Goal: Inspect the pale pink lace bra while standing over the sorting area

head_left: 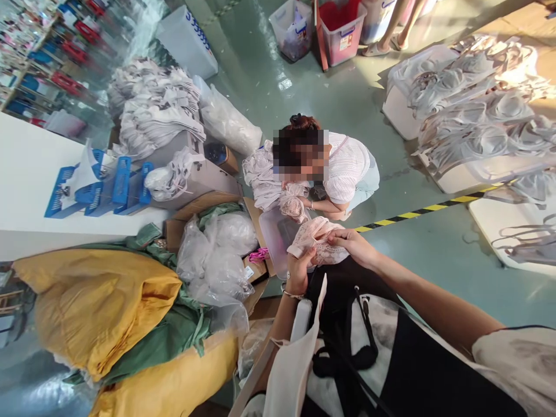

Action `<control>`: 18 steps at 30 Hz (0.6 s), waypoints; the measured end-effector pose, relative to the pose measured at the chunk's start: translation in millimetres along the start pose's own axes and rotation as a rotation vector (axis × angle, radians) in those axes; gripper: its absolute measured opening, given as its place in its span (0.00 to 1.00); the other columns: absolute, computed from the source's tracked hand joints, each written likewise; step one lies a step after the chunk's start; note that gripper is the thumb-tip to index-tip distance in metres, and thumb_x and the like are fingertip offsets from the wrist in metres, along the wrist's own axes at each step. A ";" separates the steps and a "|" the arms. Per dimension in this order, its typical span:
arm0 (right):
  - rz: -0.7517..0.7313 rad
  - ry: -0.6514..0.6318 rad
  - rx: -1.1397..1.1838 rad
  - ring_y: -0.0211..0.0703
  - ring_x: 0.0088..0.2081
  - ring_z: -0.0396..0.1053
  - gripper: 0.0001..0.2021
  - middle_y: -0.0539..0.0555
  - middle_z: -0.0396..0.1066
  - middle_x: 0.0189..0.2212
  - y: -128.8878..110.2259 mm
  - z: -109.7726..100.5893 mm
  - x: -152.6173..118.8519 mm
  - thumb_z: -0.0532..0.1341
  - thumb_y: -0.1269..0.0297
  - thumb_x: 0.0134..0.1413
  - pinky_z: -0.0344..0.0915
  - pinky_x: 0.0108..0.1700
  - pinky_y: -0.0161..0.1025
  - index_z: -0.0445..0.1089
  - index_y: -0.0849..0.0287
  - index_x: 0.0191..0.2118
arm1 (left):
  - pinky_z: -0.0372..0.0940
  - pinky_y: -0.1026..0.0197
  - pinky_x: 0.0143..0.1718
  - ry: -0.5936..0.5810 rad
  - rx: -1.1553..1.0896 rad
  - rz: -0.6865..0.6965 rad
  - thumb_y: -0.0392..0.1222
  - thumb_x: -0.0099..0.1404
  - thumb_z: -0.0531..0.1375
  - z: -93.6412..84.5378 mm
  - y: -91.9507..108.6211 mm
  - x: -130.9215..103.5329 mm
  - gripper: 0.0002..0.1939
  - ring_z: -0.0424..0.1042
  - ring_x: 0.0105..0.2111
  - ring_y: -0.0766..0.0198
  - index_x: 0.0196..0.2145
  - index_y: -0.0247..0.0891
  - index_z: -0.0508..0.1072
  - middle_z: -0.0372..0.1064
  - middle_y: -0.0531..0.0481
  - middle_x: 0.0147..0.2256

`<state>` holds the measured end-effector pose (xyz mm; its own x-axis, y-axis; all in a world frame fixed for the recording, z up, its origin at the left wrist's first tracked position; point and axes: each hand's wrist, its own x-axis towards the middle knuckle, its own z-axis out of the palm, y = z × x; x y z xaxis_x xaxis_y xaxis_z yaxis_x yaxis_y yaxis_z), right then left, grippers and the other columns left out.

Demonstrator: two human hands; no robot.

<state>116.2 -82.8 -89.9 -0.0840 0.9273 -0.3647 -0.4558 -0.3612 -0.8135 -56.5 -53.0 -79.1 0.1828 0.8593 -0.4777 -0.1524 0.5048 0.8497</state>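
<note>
A pale pink lace garment (316, 233) is stretched between my two hands over my lap; its exact kind does not show clearly. My left hand (300, 267) grips its lower left edge, thumb on top. On the other side, my right hand (355, 245) pinches the garment between thumb and fingers. Just beyond it, a translucent plastic bin (275, 238) stands on the floor. A crouching co-worker (347, 165) handles another pink lace piece (293, 205) above that bin, beside a heap of pale garments (263, 176).
Clear plastic bags (217, 249) fill a cardboard box at left, near yellow sacks (104, 307). Stacked pale garments (160, 110) sit behind. Tables at right carry rows of bras (486, 124). Yellow-black tape (408, 215) crosses the floor. Bins (343, 35) stand at the back.
</note>
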 end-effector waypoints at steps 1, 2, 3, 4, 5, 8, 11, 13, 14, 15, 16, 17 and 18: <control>0.041 -0.003 0.054 0.49 0.45 0.74 0.22 0.59 0.79 0.43 1.5 -1.4 -2.1 0.71 0.46 0.44 0.67 0.52 0.44 0.81 0.61 0.39 | 0.68 0.46 0.56 0.006 0.018 0.003 0.48 0.47 0.76 -0.6 -0.8 0.2 0.26 0.75 0.50 0.47 0.43 0.37 0.80 0.79 0.41 0.46; 0.081 0.001 0.111 0.48 0.44 0.74 0.22 0.59 0.79 0.42 3.3 -2.5 -4.2 0.72 0.48 0.43 0.67 0.51 0.43 0.81 0.62 0.39 | 0.68 0.46 0.56 0.012 0.039 0.009 0.48 0.47 0.76 -1.4 -1.6 0.3 0.25 0.76 0.49 0.47 0.42 0.37 0.80 0.79 0.41 0.46; 0.114 0.008 0.164 0.46 0.41 0.74 0.22 0.59 0.79 0.41 5.4 -3.1 -6.1 0.74 0.50 0.41 0.68 0.48 0.41 0.81 0.63 0.38 | 0.68 0.46 0.55 0.014 0.063 0.019 0.48 0.47 0.76 -2.3 -2.1 0.5 0.24 0.76 0.48 0.47 0.41 0.37 0.80 0.79 0.42 0.45; 0.138 0.014 0.205 0.44 0.39 0.74 0.21 0.59 0.79 0.39 7.6 -3.4 -7.8 0.75 0.51 0.40 0.68 0.46 0.39 0.80 0.64 0.36 | 0.69 0.46 0.54 0.016 0.089 0.028 0.49 0.47 0.76 -3.3 -2.5 0.7 0.24 0.76 0.48 0.48 0.40 0.37 0.80 0.79 0.42 0.44; 0.158 0.020 0.249 0.41 0.37 0.74 0.20 0.58 0.79 0.37 9.9 -3.3 -9.3 0.76 0.53 0.39 0.68 0.44 0.37 0.80 0.64 0.35 | 0.69 0.46 0.54 0.016 0.115 0.034 0.49 0.47 0.76 -4.2 -2.6 0.9 0.23 0.76 0.47 0.48 0.39 0.37 0.80 0.79 0.43 0.42; 0.207 0.042 0.392 0.38 0.34 0.74 0.18 0.56 0.79 0.33 16.6 -1.5 -12.8 0.78 0.58 0.36 0.69 0.40 0.32 0.80 0.64 0.34 | 0.68 0.47 0.54 0.001 0.165 0.056 0.48 0.48 0.76 -6.5 -2.0 2.0 0.23 0.76 0.49 0.48 0.41 0.37 0.80 0.79 0.43 0.42; 0.248 0.057 0.528 0.39 0.35 0.77 0.17 0.56 0.80 0.34 22.2 1.4 -16.3 0.78 0.63 0.35 0.72 0.42 0.32 0.80 0.65 0.35 | 0.67 0.47 0.57 -0.038 0.201 0.072 0.48 0.50 0.75 -7.6 -0.7 3.4 0.23 0.75 0.51 0.48 0.42 0.37 0.80 0.79 0.42 0.45; 0.266 0.033 0.620 0.42 0.38 0.78 0.17 0.58 0.81 0.38 24.9 3.3 -19.0 0.76 0.66 0.38 0.74 0.46 0.35 0.80 0.65 0.38 | 0.68 0.48 0.57 -0.061 0.223 0.062 0.49 0.49 0.76 -6.6 1.3 3.7 0.22 0.75 0.50 0.48 0.41 0.38 0.81 0.79 0.41 0.44; 0.270 0.020 0.664 0.43 0.39 0.78 0.17 0.58 0.81 0.40 25.9 4.2 -20.4 0.75 0.68 0.40 0.74 0.48 0.36 0.80 0.66 0.40 | 0.68 0.47 0.56 -0.070 0.227 0.047 0.50 0.48 0.76 -5.3 2.9 3.6 0.22 0.76 0.49 0.47 0.40 0.38 0.81 0.80 0.41 0.43; 0.268 0.011 0.701 0.44 0.41 0.79 0.17 0.59 0.80 0.41 26.6 5.0 -21.7 0.74 0.69 0.42 0.74 0.50 0.37 0.79 0.66 0.41 | 0.69 0.47 0.55 -0.074 0.227 0.033 0.50 0.47 0.76 -3.7 4.6 3.1 0.23 0.76 0.48 0.47 0.39 0.38 0.82 0.80 0.41 0.43; 0.260 0.003 0.732 0.45 0.42 0.79 0.16 0.59 0.80 0.42 27.0 5.9 -22.9 0.72 0.70 0.44 0.74 0.51 0.38 0.79 0.66 0.42 | 0.70 0.47 0.54 -0.076 0.226 0.025 0.51 0.46 0.77 -1.8 6.5 2.4 0.24 0.77 0.48 0.46 0.39 0.37 0.82 0.80 0.41 0.43; 0.249 -0.009 0.754 0.45 0.43 0.79 0.15 0.59 0.80 0.42 27.2 6.7 -23.9 0.70 0.71 0.46 0.74 0.52 0.39 0.79 0.66 0.43 | 0.70 0.48 0.53 -0.073 0.224 0.018 0.52 0.45 0.77 0.2 8.2 1.6 0.25 0.77 0.47 0.46 0.39 0.36 0.82 0.80 0.40 0.43; 0.238 -0.025 0.767 0.45 0.43 0.79 0.14 0.59 0.80 0.43 27.2 7.4 -24.8 0.69 0.71 0.49 0.73 0.54 0.40 0.78 0.66 0.44 | 0.70 0.48 0.52 -0.069 0.222 0.008 0.52 0.44 0.77 1.8 9.6 0.7 0.26 0.77 0.47 0.45 0.38 0.36 0.82 0.80 0.40 0.43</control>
<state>99.4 -114.8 -99.7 -0.2708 0.8393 -0.4715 -0.9043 -0.3896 -0.1742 -56.1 -47.7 -70.9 0.2493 0.8518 -0.4607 0.0616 0.4608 0.8854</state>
